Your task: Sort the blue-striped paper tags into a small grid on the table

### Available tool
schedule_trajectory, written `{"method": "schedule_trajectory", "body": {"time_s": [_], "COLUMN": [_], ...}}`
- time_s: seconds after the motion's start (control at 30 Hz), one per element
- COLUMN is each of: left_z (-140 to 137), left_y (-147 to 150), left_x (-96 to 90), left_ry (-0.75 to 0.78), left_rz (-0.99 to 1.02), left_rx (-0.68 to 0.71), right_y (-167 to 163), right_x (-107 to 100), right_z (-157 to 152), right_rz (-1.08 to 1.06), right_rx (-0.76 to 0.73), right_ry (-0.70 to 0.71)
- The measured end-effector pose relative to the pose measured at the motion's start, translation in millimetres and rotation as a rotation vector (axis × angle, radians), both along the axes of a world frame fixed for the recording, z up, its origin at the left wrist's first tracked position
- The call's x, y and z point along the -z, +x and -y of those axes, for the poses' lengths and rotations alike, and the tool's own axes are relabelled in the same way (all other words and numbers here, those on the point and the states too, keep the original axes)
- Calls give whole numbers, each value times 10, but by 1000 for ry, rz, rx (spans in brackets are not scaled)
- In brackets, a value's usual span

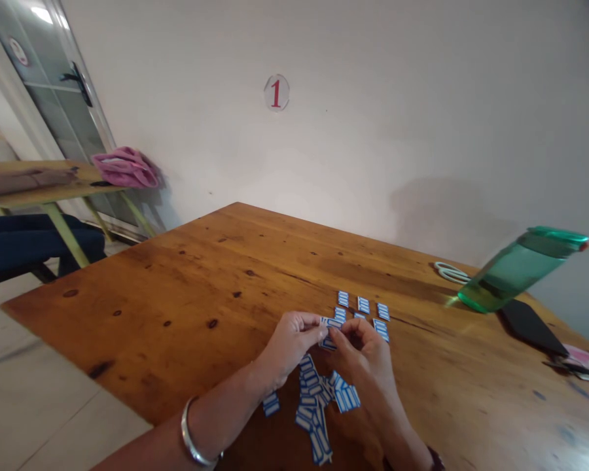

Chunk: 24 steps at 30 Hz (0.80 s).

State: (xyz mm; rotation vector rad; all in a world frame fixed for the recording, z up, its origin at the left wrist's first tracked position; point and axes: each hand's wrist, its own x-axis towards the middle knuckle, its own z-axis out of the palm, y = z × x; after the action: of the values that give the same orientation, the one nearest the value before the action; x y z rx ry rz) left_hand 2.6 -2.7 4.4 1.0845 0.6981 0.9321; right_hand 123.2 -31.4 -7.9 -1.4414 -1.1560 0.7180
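My left hand [290,343] pinches the left side of a small blue-and-white card [330,341] above the wooden table [191,275]. On the right edge of the same card, the thumb and fingers of my right hand [366,356] are closed. Beyond the hands lie several like cards [363,305], set out in rows and partly hidden by my fingers. Below the wrists is a loose, overlapping heap of more of them [310,399]. One small piece [271,404] rests beside my left forearm.
At the right stand a green translucent bottle [520,271], a coiled white cable [451,272] and a flat black item [535,328]. Another table [29,171], with a person's arm and a pink cloth [125,167], is at the left. A wall [348,157] borders the far edge.
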Motion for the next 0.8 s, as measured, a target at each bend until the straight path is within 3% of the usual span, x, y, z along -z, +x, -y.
{"method": "schedule_trajectory", "body": {"time_s": [0.53, 0.8], "left_z": [-10, 9], "left_y": [22, 13], "left_x": [54, 31], "left_ry": [-38, -55], "left_rz": [5, -16], "left_rx": [-71, -39], "right_y": [1, 15], "right_x": [78, -25], "right_z": [-21, -2], "right_rz": [-345, -438], "right_rx": [-88, -109], "right_ry": [-42, -94]}}
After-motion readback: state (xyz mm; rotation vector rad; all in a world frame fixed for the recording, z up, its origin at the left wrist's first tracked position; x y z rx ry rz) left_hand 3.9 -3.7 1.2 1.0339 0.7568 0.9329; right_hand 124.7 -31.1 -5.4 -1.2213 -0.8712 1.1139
